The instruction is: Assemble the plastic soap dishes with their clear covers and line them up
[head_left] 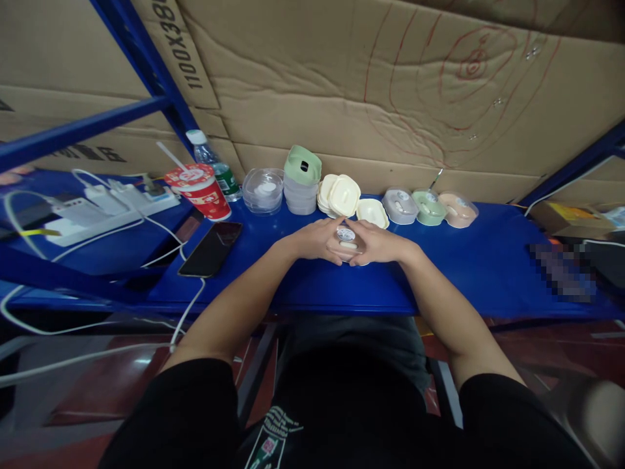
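Between my hands, on the blue table near its front edge, is a small pinkish container point(347, 246) with a clear lid and a round sticker. My left hand point(316, 240) wraps its left side and my right hand point(374, 242) its right side, thumbs toward me and fingertips meeting at the far edge. Just behind stands a cream square tray point(372, 212), beside a stack of cream pieces point(342, 195). Further right sit three lidded containers: a grey one point(400, 206), a green one point(430, 207) and a peach one point(458, 209).
Left of the cream stack are stacked containers topped by a green piece point(303, 165) and clear lids point(263, 190). A red cup with a straw point(205, 195), a water bottle point(222, 170), a phone point(211, 249) and a power strip point(112, 218) with cables lie left. Cardboard point(303, 85) walls the back.
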`<state>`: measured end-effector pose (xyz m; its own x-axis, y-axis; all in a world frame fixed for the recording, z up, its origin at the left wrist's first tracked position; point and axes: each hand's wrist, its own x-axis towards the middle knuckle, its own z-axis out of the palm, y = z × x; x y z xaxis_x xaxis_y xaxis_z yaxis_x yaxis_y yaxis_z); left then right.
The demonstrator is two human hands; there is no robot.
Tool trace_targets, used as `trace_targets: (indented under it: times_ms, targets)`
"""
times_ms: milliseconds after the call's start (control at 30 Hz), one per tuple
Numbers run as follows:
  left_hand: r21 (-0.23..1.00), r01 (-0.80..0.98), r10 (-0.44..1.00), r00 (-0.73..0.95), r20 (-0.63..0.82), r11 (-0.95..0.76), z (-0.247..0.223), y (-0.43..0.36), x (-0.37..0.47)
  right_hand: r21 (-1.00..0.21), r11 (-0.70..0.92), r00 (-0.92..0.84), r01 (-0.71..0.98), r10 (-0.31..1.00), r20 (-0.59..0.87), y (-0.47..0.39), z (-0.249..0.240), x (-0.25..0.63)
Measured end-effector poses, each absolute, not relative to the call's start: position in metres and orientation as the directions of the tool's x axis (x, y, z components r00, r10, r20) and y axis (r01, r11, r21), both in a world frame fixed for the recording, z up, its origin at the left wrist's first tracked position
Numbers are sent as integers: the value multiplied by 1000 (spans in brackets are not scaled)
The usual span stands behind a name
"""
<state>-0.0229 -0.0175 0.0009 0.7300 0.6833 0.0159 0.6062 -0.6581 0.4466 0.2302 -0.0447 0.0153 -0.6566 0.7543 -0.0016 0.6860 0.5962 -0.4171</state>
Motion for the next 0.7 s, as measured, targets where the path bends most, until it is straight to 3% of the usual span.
trace_targets:
  times_ms: [400,700]
  targets:
    - [471,590,677,736,22,-656,7,-16,-29,-334,539,-598,773,795,-101,-60,33,227]
    - [412,632,698,716,13,-656,0,-12,-28,-357,537,-578,764,816,-10,-66,18,243]
